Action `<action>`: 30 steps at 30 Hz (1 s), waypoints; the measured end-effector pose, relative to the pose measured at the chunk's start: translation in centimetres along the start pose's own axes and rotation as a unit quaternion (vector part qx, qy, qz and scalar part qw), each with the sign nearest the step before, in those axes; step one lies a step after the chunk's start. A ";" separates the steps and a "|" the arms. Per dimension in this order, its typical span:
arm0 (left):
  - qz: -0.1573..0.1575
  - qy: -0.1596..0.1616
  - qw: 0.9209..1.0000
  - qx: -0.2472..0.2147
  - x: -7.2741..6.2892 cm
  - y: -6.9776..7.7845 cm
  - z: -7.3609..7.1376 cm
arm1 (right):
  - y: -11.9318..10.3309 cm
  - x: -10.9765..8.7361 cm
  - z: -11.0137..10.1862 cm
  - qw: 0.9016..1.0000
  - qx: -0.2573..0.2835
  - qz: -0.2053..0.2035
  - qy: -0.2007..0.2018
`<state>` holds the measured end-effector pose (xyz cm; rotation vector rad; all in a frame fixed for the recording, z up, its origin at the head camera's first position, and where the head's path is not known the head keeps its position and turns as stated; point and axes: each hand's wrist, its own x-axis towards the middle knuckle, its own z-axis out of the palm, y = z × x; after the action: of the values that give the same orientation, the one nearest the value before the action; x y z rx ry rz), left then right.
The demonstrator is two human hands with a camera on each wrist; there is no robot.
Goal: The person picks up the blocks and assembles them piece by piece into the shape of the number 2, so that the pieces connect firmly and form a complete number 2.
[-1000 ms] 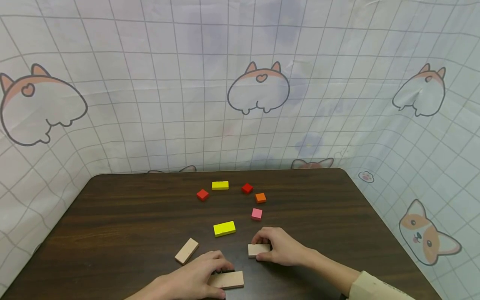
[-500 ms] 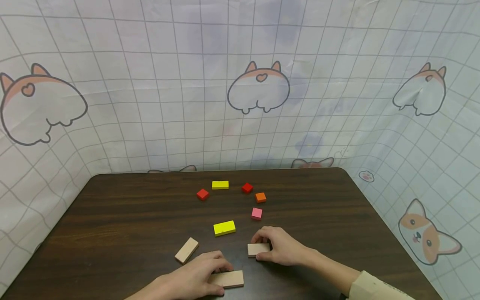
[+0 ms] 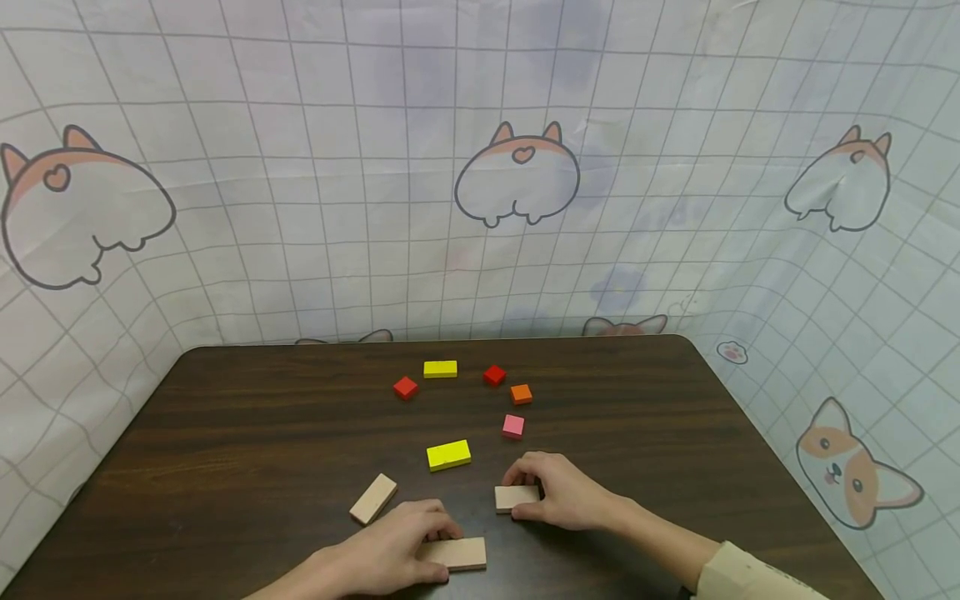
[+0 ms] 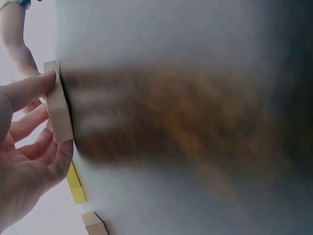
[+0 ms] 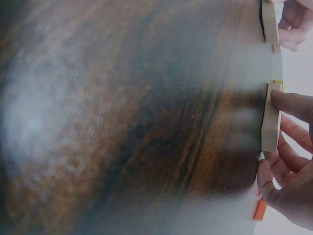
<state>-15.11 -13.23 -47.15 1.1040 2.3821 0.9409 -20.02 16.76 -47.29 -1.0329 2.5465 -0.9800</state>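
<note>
A: What is nearest to the person? Put the clock flat on the table (image 3: pixel 187 475), its centre at the near yellow block (image 3: pixel 448 455) and twelve pointing away.

B: Then the first plain block (image 3: pixel 462 553) lies at six o'clock. The left hand (image 3: pixel 393 546) pinches it, thumb on the near long side, fingers on the far one.

A: And the right hand (image 3: pixel 564 492)?

B: At four o'clock it holds the second plain block (image 3: pixel 510 498) in the same manner. In both hands the gap between thumb and fingers is narrow, only as wide as the block. Whether the blocks are slightly raised, one cannot tell.

A: How do such blocks handle?

B: They look like bare wood, so probably they are light, stiff, hardly fragile and not very slippery. The long sides seem the best place to take hold, close to the middle, because at one end a block may turn.

A: What else is there, going farther?

B: The third plain block (image 3: pixel 373 499), slanted, at eight o'clock. Beyond the centre, the pink block (image 3: pixel 513 426) at two, the orange block (image 3: pixel 521 394) between one and two, the left red block (image 3: pixel 405 387) at eleven, the right red block (image 3: pixel 494 375) at one, and the far yellow block (image 3: pixel 440 369) at twelve.

A: And behind?

B: A checked cloth (image 3: pixel 360 225) with corgi drawings hangs there.
</note>
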 end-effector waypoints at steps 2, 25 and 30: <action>0.010 0.008 1.000 -0.003 0.0 -0.3 -0.1 | 0.0 0.0 0.1 1.000 0.001 -0.001 0.000; -0.024 0.072 0.996 0.040 3.5 -0.6 -1.6 | 0.1 0.2 0.1 1.000 0.003 -0.006 0.004; -0.034 0.071 0.995 0.064 3.9 -0.4 -1.4 | 0.2 0.2 0.2 1.000 -0.001 -0.008 0.004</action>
<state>-18.62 -11.00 -46.58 1.0253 2.6094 0.8819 -20.17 16.63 -47.51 -1.0542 2.5488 -0.9881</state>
